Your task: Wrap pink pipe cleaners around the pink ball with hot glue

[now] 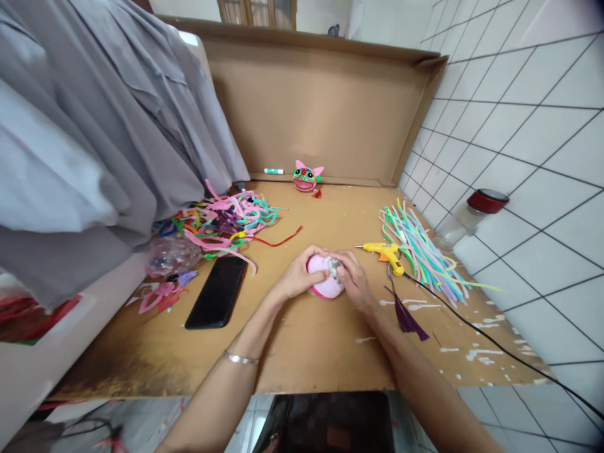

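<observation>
Both hands meet over a round pink craft piece with a darker pink rim, low above the table's middle. My left hand grips its left side, the thumb lying across the pink face. At the right edge, my right hand is closed with bent fingers. A small whitish-grey bit shows by its fingertips; I cannot make out what it is. Just right of the hands lies a yellow glue gun, nozzle pointing left. A purple tassel rests below the gun.
Fuzzy pipe cleaners lie bundled at right, near a red-lidded jar. A tangled coloured pile and a black phone are at left. An animal-face ornament and a glue stick stand by the cardboard wall. The gun's cord runs right.
</observation>
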`<move>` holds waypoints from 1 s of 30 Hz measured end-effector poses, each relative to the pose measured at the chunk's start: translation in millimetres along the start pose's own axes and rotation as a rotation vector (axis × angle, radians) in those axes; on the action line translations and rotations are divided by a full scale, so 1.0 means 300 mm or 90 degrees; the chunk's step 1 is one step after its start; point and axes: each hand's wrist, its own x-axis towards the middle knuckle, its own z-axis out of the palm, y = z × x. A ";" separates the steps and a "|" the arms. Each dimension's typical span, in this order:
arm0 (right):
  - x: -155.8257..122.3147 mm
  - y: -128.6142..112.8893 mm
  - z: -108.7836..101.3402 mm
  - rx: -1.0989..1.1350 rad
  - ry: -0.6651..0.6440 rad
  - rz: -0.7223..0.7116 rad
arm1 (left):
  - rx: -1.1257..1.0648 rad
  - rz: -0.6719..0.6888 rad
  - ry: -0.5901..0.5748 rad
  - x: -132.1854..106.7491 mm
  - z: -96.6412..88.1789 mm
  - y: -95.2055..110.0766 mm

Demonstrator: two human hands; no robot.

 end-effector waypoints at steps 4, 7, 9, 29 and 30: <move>0.005 -0.013 -0.006 0.001 -0.019 0.016 | -0.007 -0.007 0.003 0.002 -0.009 0.004; 0.011 -0.028 -0.019 -0.002 0.007 0.030 | -0.026 -0.016 0.005 0.005 -0.015 0.003; 0.013 -0.038 -0.034 -0.011 0.053 0.030 | -0.052 -0.019 0.006 0.009 -0.019 -0.001; 0.013 -0.100 -0.030 -0.083 -0.004 -0.091 | -0.179 -0.024 0.044 0.022 -0.038 -0.040; 0.013 -0.097 -0.033 -0.083 -0.004 -0.090 | -0.182 -0.024 0.045 0.023 -0.039 -0.040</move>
